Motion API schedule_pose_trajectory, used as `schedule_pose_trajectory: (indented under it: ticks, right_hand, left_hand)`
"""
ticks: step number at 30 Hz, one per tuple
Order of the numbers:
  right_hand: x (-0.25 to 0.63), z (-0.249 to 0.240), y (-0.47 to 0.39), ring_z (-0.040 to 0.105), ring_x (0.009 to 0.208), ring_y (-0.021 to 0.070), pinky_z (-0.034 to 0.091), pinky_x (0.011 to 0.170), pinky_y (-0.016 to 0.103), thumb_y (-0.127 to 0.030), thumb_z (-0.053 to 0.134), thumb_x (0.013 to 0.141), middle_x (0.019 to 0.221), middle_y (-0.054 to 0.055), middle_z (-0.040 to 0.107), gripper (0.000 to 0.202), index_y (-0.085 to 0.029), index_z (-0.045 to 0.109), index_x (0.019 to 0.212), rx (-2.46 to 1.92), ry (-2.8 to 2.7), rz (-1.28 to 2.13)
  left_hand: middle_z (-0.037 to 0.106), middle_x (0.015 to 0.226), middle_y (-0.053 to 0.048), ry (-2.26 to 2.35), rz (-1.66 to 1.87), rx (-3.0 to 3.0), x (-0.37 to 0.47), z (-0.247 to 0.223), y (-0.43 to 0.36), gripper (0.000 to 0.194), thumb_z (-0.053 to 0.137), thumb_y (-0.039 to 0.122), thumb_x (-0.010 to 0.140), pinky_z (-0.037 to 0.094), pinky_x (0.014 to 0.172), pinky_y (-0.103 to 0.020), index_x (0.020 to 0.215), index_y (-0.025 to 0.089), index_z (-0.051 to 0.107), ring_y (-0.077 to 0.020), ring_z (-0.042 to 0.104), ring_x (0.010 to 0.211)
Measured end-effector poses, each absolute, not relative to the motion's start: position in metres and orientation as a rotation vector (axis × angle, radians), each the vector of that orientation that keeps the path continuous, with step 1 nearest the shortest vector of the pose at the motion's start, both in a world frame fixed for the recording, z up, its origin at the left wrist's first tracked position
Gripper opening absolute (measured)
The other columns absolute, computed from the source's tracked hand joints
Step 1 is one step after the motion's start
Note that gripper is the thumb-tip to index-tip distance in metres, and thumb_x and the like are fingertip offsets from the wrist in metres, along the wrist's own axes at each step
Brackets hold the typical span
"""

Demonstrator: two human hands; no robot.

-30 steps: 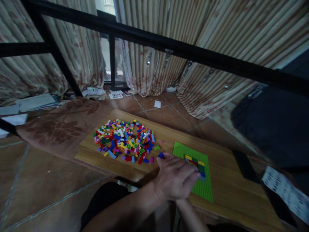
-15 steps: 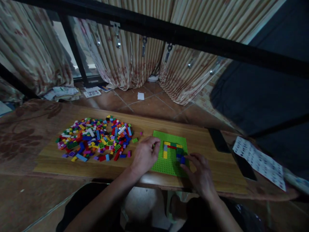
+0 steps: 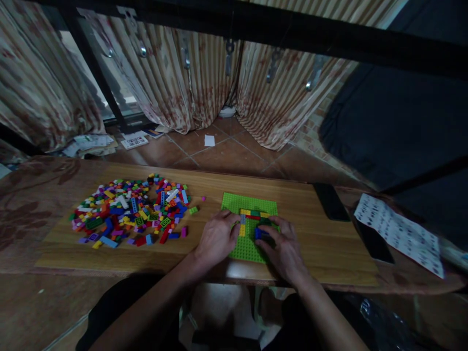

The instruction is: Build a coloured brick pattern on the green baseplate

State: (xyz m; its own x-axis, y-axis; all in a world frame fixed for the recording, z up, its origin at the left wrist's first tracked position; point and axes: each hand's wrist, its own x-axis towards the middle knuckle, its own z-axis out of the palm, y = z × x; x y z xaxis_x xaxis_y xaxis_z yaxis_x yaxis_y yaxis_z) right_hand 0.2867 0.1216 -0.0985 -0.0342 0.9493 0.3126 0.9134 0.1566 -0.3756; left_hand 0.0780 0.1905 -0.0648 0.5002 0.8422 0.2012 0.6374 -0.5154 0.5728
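A green baseplate (image 3: 243, 251) lies in front of me, with a line of yellow, red, green and light-blue bricks (image 3: 252, 214) along its far and left parts. My right hand (image 3: 287, 248) is over the plate's right side, thumb and fingers closed on a dark blue brick (image 3: 258, 233). Its fingers cover part of the bricks on that side. At the plate's left edge is my left hand (image 3: 218, 237), its fingertips pinched together beside the yellow bricks (image 3: 242, 230). Whatever those fingertips hold, if anything, is hidden.
A wide heap of mixed loose bricks (image 3: 124, 207) covers the left of the wooden board (image 3: 204, 183). A small green brick (image 3: 193, 210) lies between heap and plate. Dark phone-like slabs (image 3: 331, 202) and a printed sheet (image 3: 398, 234) lie at the right.
My right hand has moved left and inward over the plate with the blue brick. My left hand stays by the plate's left edge, now nearer the yellow bricks. The view has shifted slightly.
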Motion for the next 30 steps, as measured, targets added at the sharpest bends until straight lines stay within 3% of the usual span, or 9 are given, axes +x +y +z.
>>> schedule_pose_trajectory:
  ticks: [17,21,25,30]
  right_hand:
    - [0.272,-0.091,0.119,0.048,0.113,0.0293,0.045,0.092,0.050,-0.027,0.062,0.084,0.125,0.009,0.055,0.037,-0.025,0.061,0.121,-1.665,-2.044,0.097]
    - [0.268,-0.090,0.119,0.047,0.112,0.0314,0.043,0.092,0.051,-0.035,0.066,0.082,0.124,0.011,0.056,0.034,-0.021,0.065,0.112,-1.735,-2.023,0.010]
    - [0.265,-0.092,0.121,0.045,0.113,0.0318,0.043,0.090,0.049,-0.027,0.060,0.086,0.123,0.011,0.056,0.020,-0.020,0.068,0.103,-1.780,-2.037,-0.049]
    - [0.268,-0.094,0.122,0.046,0.112,0.0310,0.043,0.089,0.048,-0.024,0.058,0.088,0.123,0.010,0.057,0.017,-0.021,0.070,0.100,-1.790,-2.036,-0.043]
  left_hand:
    - [0.064,0.093,-0.004,1.164,0.640,2.338,0.077,-0.065,0.192,0.018,0.051,0.016,0.090,0.048,0.081,-0.030,0.101,0.020,0.065,-0.0179,0.061,0.089]
    - [0.064,0.093,-0.004,1.164,0.658,2.334,0.076,-0.066,0.192,0.018,0.052,0.017,0.090,0.048,0.082,-0.030,0.101,0.020,0.065,-0.0180,0.061,0.090]
    - [0.064,0.092,-0.004,1.165,0.642,2.336,0.076,-0.066,0.192,0.017,0.051,0.017,0.090,0.048,0.080,-0.030,0.100,0.020,0.065,-0.0184,0.061,0.090]
    - [0.064,0.093,-0.004,1.152,0.627,2.327,0.078,-0.065,0.191,0.017,0.051,0.018,0.090,0.048,0.082,-0.031,0.099,0.020,0.065,-0.0187,0.060,0.091]
